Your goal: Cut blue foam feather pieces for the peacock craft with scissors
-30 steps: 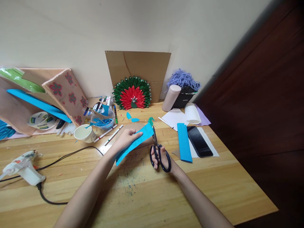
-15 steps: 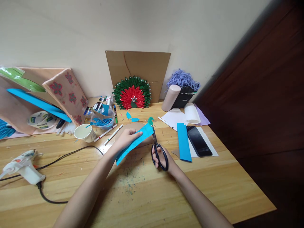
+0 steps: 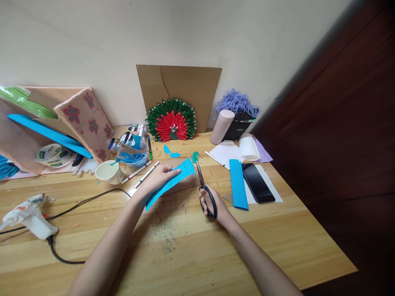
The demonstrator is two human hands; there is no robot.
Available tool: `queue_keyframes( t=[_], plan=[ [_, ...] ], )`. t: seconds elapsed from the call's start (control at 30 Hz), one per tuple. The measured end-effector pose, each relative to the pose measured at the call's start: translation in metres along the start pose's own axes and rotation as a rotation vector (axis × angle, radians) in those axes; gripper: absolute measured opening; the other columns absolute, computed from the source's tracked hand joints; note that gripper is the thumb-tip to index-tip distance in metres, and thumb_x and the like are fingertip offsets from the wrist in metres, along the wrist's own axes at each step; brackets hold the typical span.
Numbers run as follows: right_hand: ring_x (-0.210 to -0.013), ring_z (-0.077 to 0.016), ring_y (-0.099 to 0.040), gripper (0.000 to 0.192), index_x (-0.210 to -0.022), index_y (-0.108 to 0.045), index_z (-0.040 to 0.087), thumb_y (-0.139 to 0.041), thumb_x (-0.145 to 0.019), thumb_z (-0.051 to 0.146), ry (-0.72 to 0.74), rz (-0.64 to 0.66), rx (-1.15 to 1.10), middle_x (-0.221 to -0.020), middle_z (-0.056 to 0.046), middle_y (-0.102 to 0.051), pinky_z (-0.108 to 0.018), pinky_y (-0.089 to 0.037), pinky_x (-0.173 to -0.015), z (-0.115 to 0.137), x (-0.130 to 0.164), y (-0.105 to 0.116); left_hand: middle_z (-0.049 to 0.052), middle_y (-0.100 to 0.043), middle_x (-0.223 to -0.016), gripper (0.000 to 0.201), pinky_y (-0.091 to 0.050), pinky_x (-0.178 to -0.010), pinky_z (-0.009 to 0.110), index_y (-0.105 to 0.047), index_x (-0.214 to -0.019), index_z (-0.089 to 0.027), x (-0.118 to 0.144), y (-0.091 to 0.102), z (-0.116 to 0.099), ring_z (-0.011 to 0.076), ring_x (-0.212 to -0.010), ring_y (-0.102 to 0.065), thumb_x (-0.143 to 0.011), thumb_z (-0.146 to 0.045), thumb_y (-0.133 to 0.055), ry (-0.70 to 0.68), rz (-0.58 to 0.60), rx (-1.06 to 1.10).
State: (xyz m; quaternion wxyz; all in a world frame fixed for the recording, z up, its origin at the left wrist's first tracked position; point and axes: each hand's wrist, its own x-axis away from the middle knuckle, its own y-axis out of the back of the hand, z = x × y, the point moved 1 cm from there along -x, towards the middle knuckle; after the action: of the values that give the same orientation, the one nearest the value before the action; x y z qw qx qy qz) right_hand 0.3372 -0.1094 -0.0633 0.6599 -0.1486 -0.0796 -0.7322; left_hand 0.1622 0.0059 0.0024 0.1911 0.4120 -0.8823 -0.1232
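My left hand (image 3: 161,177) grips a blue paper strip (image 3: 177,176) with faint drawn lines on it, thumb on top. In my right hand (image 3: 212,201) is a pair of black-handled scissors (image 3: 201,181), fingers through the handles; the blades look closed and point away from me, a little right of the strip's end. Just beyond the blade tips lies a small green bird-shaped cutout (image 3: 195,156). Two blue leaf-shaped pieces (image 3: 175,155) rest on the table farther back. A red and green fan-shaped peacock craft (image 3: 173,121) leans on a cardboard sheet (image 3: 188,84).
A glue gun (image 3: 31,216) with its cord lies at the left. A paper cup (image 3: 110,172), a tub of blue scraps (image 3: 133,157) and markers (image 3: 146,174) stand nearby. On the right are a folded blue strip (image 3: 238,185), a phone (image 3: 258,183) and a pink cylinder (image 3: 222,127).
The blue strip and my left hand have moved slightly left and toward me, apart from the scissors. The scissors' handles have come together.
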Motion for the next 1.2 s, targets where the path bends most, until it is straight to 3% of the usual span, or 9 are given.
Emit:
queue_keyframes(
  t=[0.13, 0.37, 0.43, 0.6, 0.7, 0.8, 0.93, 1.1, 1.2],
  plan=[
    [-0.032, -0.008, -0.048, 0.052, -0.07, -0.045, 0.019, -0.051, -0.07, 0.071, 0.109, -0.108, -0.015, -0.043, 0.005, -0.05, -0.018, -0.035, -0.032, 0.012, -0.001, 0.005, -0.005, -0.036, -0.053, 0.049, -0.021, -0.047, 0.023, -0.049, -0.058, -0.016, 0.005, -0.001, -0.004, 0.0086, -0.049, -0.03, -0.073, -0.062, -0.053, -0.022, 0.092, -0.105],
    [-0.052, -0.0133, -0.06, 0.035, -0.071, -0.054, 0.016, -0.077, -0.06, 0.042, 0.267, -0.187, 0.038, -0.059, 0.002, -0.059, -0.024, -0.049, -0.051, 0.022, -0.006, 0.021, -0.003, -0.05, -0.06, 0.046, -0.033, -0.053, 0.022, -0.061, -0.07, -0.014, 0.011, -0.015, -0.007, 0.0111, -0.056, -0.043, -0.076, -0.059, -0.051, -0.073, 0.391, -0.201],
    [-0.056, -0.0137, -0.061, 0.033, -0.069, -0.055, 0.016, -0.077, -0.06, 0.039, 0.309, -0.257, 0.054, -0.063, 0.001, -0.06, -0.024, -0.05, -0.052, 0.023, -0.007, 0.024, 0.0, -0.057, -0.069, 0.039, -0.037, -0.058, 0.024, -0.064, -0.078, -0.015, 0.011, -0.017, -0.01, 0.0142, -0.064, -0.05, -0.076, -0.053, -0.056, -0.126, 0.291, -0.268],
    [-0.053, -0.0137, -0.063, 0.035, -0.075, -0.053, 0.016, -0.076, -0.061, 0.038, 0.366, -0.506, -0.095, -0.067, 0.001, -0.061, -0.027, -0.052, -0.053, 0.026, -0.006, 0.03, 0.008, -0.064, -0.093, 0.024, -0.039, -0.078, 0.03, -0.063, -0.093, -0.017, 0.024, -0.029, -0.034, 0.0216, -0.091, -0.055, -0.08, -0.036, -0.057, -0.318, -0.363, -0.461],
    [-0.053, -0.0139, -0.064, 0.036, -0.079, -0.052, 0.016, -0.076, -0.062, 0.037, 0.393, -0.572, -0.168, -0.066, 0.002, -0.061, -0.026, -0.053, -0.053, 0.027, -0.006, 0.031, 0.005, -0.065, -0.065, 0.044, -0.039, -0.063, 0.027, -0.065, -0.07, -0.016, 0.03, -0.058, -0.038, 0.0173, -0.064, -0.058, -0.086, -0.05, -0.042, -0.166, -0.08, -0.27],
    [-0.055, -0.0135, -0.064, 0.035, -0.079, -0.052, 0.017, -0.076, -0.062, 0.036, 0.409, -0.56, -0.204, -0.069, 0.002, -0.062, -0.025, -0.053, -0.053, 0.026, -0.005, 0.029, 0.005, -0.064, -0.056, 0.062, -0.037, -0.052, 0.025, -0.067, -0.076, -0.013, 0.022, -0.089, -0.024, 0.0139, -0.048, -0.052, -0.083, -0.064, -0.033, 0.05, 0.155, 0.112],
    [-0.06, -0.013, -0.065, 0.032, -0.078, -0.051, 0.018, -0.076, -0.065, 0.035, 0.394, -0.463, -0.149, -0.071, 0.002, -0.061, -0.025, -0.054, -0.058, 0.023, -0.003, 0.021, 0.001, -0.057, -0.049, 0.062, -0.032, -0.047, 0.023, -0.065, -0.068, -0.011, 0.004, -0.104, -0.001, 0.0095, -0.041, -0.041, -0.077, -0.068, -0.042, 0.12, -0.017, 0.461],
    [-0.051, -0.0113, -0.061, 0.034, -0.08, -0.05, 0.018, -0.075, -0.066, 0.036, 0.334, -0.355, -0.138, -0.064, 0.004, -0.06, -0.024, -0.053, -0.053, 0.023, 0.001, 0.011, 0.009, -0.07, -0.079, 0.038, -0.043, -0.073, 0.028, -0.069, -0.073, -0.013, 0.001, -0.094, 0.002, 0.0189, -0.075, -0.061, -0.071, -0.051, -0.063, -0.052, -0.248, 0.486],
    [-0.041, -0.0085, -0.053, 0.035, -0.079, -0.048, 0.019, -0.075, -0.066, 0.038, 0.316, -0.275, -0.186, -0.051, 0.008, -0.053, -0.023, -0.052, -0.049, 0.025, 0.002, 0.008, 0.01, -0.071, -0.087, 0.037, -0.043, -0.082, 0.031, -0.07, -0.075, -0.014, 0.005, -0.086, 0.001, 0.0232, -0.085, -0.062, -0.07, -0.05, -0.063, -0.007, -0.301, 0.408]
  ],
)
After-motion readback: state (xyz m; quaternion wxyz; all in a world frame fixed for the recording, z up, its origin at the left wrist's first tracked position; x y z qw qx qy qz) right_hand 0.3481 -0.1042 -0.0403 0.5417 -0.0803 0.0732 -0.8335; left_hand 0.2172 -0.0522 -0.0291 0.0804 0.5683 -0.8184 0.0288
